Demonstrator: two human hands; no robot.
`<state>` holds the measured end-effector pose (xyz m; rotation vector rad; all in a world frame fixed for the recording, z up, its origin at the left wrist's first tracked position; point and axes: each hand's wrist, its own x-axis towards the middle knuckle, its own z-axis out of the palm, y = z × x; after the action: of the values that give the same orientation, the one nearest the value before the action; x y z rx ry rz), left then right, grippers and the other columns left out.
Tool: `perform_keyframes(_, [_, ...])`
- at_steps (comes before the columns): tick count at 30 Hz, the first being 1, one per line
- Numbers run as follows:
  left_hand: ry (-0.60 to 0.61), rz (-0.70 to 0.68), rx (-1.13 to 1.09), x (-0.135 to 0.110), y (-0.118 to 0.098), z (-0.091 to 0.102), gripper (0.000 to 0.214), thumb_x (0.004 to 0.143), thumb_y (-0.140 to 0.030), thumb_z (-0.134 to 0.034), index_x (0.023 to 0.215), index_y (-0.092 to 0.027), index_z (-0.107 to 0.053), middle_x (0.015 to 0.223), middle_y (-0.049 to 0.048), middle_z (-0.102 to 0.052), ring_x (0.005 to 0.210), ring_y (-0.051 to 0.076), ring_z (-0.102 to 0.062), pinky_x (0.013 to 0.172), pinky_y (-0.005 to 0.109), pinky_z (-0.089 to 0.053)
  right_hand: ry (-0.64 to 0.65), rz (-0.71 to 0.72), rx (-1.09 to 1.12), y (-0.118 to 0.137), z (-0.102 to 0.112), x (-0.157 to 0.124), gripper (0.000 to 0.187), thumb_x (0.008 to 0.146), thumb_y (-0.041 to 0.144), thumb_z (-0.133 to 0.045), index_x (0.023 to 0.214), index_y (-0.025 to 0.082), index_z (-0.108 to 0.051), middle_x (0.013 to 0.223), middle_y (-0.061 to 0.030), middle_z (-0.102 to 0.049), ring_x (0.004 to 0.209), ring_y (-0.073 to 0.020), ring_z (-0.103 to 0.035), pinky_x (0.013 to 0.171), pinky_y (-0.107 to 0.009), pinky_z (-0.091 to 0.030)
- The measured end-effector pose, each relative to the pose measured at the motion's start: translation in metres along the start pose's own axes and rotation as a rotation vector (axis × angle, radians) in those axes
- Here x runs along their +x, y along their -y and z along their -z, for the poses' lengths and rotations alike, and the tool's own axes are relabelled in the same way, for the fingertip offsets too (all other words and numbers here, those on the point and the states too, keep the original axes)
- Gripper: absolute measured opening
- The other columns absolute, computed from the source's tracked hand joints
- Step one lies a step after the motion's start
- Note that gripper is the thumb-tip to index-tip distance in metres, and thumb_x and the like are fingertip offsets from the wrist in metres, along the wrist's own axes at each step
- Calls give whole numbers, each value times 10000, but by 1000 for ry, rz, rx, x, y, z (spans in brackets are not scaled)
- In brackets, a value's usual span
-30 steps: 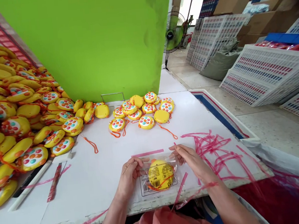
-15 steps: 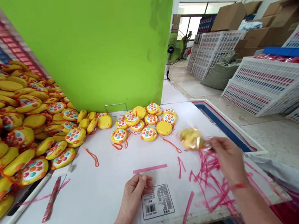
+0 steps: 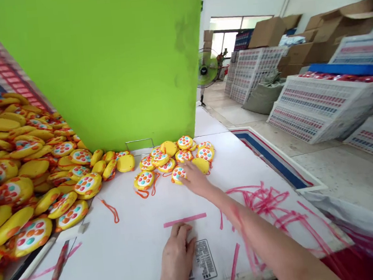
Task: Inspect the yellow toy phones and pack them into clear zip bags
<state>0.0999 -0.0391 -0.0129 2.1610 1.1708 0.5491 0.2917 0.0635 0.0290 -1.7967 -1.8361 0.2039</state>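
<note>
Right hand stretches to mid-frame, fingers spread loosely over one yellow toy at the near edge of the small cluster, touching it but not yet gripping. Left hand lies flat at bottom center, apparently pinning the clear bag with its barcode label to the table. Cluster holds roughly ten toys; big pile at left is too many to count; pink strips litter the right.

The toys are yellow with faces dotted in red, blue, orange and white (their backs plain yellow), each trailing an orange cord. Pink strips scatter over the white table. The backdrop is flat lime green.
</note>
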Motion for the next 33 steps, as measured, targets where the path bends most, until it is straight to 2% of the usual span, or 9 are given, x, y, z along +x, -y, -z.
perform_keyframes(5, [42, -31, 391, 0, -8, -9, 216, 927, -168, -405, 1081, -207, -551, 1125, 75, -581, 835, 189, -663, 640, 289, -522, 91, -44, -108, 20, -28, 0, 605, 738, 320, -731, 1279, 176, -501, 1430, -194, -381, 1331, -405, -286, 1023, -601, -279])
perform_keyframes(9, [67, -57, 552, 2, -12, -13, 192, 943, -170, -399, 1043, -197, -561, 1017, 57, -586, 711, 167, -651, 508, 255, -462, 148, 69, -102, 30, -22, -33, 461, 745, 233, -690, 1182, 202, -544, 1302, -135, -501, 1254, -327, -394, 1009, -485, -351])
perform_keyframes(12, [31, -73, 599, 3, -14, -13, 148, 931, -181, -445, 1016, -183, -566, 940, 50, -582, 700, 184, -628, 490, 265, -435, 190, 139, -46, 28, -4, -59, 532, 710, 181, -658, 1216, 220, -497, 1241, -90, -544, 1172, -255, -472, 1001, -390, -382])
perform_keyframes(16, [-49, -149, 560, 1, -13, -11, 129, 935, -219, -453, 942, -196, -580, 886, 48, -584, 806, 225, -589, 641, 338, -468, 185, 119, 37, 13, 26, -90, 579, 718, 106, -555, 1278, 180, -425, 1218, -109, -555, 1108, -237, -527, 959, -360, -415])
perform_keyframes(19, [-103, -195, 512, -1, -11, -10, 130, 930, -254, -473, 888, -214, -589, 895, 42, -598, 862, 248, -555, 757, 412, -447, 103, -9, 213, -2, 41, -110, 492, 797, 124, -472, 1282, 198, -435, 1191, -89, -577, 1051, -215, -566, 917, -346, -438])
perform_keyframes(24, [-167, -311, 372, -1, -4, -15, 122, 919, -149, -467, 968, -191, -570, 1020, 52, -613, 1001, 229, -530, 952, 440, -378, -60, -256, 347, -26, 43, -131, 529, 720, 121, -519, 1239, 221, -484, 1124, -52, -603, 962, -213, -587, 854, -357, -461])
perform_keyframes(28, [-137, -296, 317, 0, -1, -16, 100, 886, -132, -511, 951, -185, -565, 927, 45, -618, 928, 234, -540, 921, 435, -400, -205, -313, 514, -31, 45, -134, 439, 734, 202, -585, 1169, 215, -526, 1123, -53, -605, 965, -219, -581, 849, -359, -463])
perform_keyframes(30, [-136, -276, 279, 1, -2, -16, 255, 861, -168, -574, 1112, -181, -530, 989, 61, -621, 959, 254, -534, 895, 439, -411, -246, -309, 633, -25, 51, -133, 392, 742, 239, -627, 1127, 223, -553, 1089, -42, -621, 940, -213, -585, 832, -345, -468])
perform_keyframes(33, [-155, -253, 202, 1, -1, -15, 637, 857, -227, -604, 1396, -153, -272, 1023, 82, -620, 961, 257, -535, 901, 450, -408, -218, -245, 867, -12, 63, -135, 402, 738, 269, -692, 1118, 245, -565, 1090, -31, -634, 934, -205, -592, 811, -325, -480])
